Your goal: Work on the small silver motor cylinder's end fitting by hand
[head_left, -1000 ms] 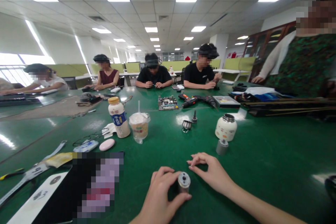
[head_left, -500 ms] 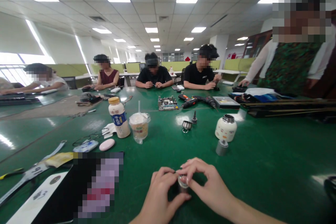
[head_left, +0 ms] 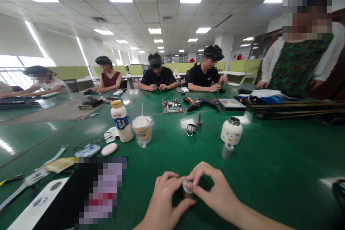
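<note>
Left hand [head_left: 167,196] grips upright small silver metal cylinder [head_left: 187,194], foreground of glossy green table [head_left: 145,172] | Right hand [head_left: 217,192]: fingertips at cylinder's top, I cannot tell if pinching | Cream flask [head_left: 231,133]: beyond

On the green table [head_left: 269,158], a bottle [head_left: 122,124] stands just beside a cup [head_left: 142,133], near a pink oval thing [head_left: 109,149] (just what, I cannot tell). Farther back, a circuit board [head_left: 172,105] lies near drills [head_left: 195,104] and a flat box [head_left: 231,104]. A cream jar [head_left: 231,133] stands nearer; at far right stands a person [head_left: 298,64].
</note>
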{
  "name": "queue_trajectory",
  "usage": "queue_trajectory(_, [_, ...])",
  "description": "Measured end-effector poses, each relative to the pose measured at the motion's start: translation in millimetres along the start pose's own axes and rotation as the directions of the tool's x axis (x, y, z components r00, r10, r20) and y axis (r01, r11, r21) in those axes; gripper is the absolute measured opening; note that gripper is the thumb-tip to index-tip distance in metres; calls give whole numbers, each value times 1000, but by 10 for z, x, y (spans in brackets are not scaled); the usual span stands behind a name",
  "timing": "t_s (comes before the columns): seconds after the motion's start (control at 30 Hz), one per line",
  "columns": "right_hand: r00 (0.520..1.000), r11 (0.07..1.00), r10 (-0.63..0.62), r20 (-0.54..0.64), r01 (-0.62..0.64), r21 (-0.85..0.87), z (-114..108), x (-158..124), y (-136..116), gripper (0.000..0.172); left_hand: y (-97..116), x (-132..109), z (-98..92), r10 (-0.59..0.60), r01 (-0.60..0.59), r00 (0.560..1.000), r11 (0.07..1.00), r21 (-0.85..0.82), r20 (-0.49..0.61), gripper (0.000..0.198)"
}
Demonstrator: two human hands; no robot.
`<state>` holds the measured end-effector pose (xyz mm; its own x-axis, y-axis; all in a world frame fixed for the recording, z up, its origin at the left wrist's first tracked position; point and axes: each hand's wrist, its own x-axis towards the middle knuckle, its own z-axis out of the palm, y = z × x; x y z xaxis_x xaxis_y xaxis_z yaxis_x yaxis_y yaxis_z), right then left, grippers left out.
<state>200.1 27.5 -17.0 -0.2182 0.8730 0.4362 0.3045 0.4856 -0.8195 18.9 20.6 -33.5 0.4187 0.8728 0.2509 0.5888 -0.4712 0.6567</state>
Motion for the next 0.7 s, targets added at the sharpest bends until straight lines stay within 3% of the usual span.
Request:
queue_trajectory(0.13, [999, 999, 3, -48, -5, -38, -22, -2, 1, 14, -7, -5, 11, -5, 5, 1000, 1000, -2, -6, 32])
queue_trajectory(0.33, [998, 998, -68, 12, 67, 20, -10, -17, -5, 8, -14, -5, 12, -6, 6, 1000, 1000, 4, 3, 30])
queue_trajectory(0.47, [990, 991, -94, -101, 103, 82, -19, 15, 56, 15, -4, 1, -11, -21, 21, 1000, 1000, 3, 13, 32])
queue_trajectory(0.57, [990, 999, -20, -142, 24, 30, -83, 71, 178, 14, 10, 4, -20, -41, 41, 999, 999, 9, 11, 32])
queue_trajectory(0.7, [991, 985, 137, 7, -135, -108, -177, 112, 404, 10, 21, 1, -15, -58, 58, 998, 998, 15, 2, 32])
